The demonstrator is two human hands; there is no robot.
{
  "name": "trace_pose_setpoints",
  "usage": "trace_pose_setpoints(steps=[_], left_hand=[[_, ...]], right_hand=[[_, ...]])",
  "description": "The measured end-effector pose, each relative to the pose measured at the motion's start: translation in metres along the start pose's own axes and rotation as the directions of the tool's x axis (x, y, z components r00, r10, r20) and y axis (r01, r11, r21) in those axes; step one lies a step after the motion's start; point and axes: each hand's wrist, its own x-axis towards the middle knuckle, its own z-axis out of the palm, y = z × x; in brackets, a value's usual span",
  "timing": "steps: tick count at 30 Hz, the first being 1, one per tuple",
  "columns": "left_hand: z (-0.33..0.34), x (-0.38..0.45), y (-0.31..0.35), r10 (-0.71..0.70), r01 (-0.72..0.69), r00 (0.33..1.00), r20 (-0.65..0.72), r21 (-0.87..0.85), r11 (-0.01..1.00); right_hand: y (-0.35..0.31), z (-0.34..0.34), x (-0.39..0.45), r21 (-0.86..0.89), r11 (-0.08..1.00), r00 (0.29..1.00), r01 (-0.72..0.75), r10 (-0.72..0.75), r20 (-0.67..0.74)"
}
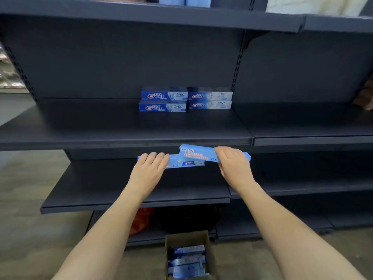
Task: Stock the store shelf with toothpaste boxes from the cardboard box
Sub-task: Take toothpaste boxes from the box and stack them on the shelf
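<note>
**So, two more toothpaste boxes heading for the shelf**

Okay, working left to right. My left hand (150, 164) has its fingers curled over the left end of one long light-blue cardboard toothpaste box (186, 163), holding it just over the lower dark metal shelf (125, 190). My right hand (232, 161) is wrapped round the right part of a second light-blue toothpaste box (196, 153), which sits a bit higher and overlaps the first one's right end.

Up on the middle dark metal shelf (101, 128) there are four blue-and-white toothpaste boxes (185, 100) already stacked two by two near the back panel. The brown cardboard supply box (173, 241) is on the floor between my arms, with more in it.

These look light, stiff and thin-walled, so I'd guess squeezing the middle dents them; near an end, like now, seems safer.

Can't see my thumbs, can't read the small print, and the supply box is cut off at the bottom, so no count.
</note>
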Motion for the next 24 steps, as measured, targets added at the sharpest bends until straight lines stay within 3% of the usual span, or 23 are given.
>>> trace_pose_setpoints(steps=[8,18,22,24], left_hand=[[-0.02,0.051,-0.029,-0.019,0.017,0.999,0.041,0.042,0.999],[0.007,0.102,-0.053,-0.05,0.052,0.995,0.082,-0.023,0.998],[0.025,0.117,-0.064,-0.11,0.123,0.977,0.183,-0.06,0.991],[0.029,0.122,-0.067,-0.159,0.195,0.941,0.298,-0.095,0.976]], right_hand=[[0.025,-0.027,0.058,0.002,0.997,0.997,0.075,-0.075,0.03],[0.055,0.0,0.123,0.047,0.998,0.967,0.034,-0.045,0.25],[0.074,0.022,0.142,0.044,0.998,0.932,-0.04,0.022,0.361],[0.083,0.031,0.151,0.058,0.997,0.914,-0.055,0.027,0.404]])
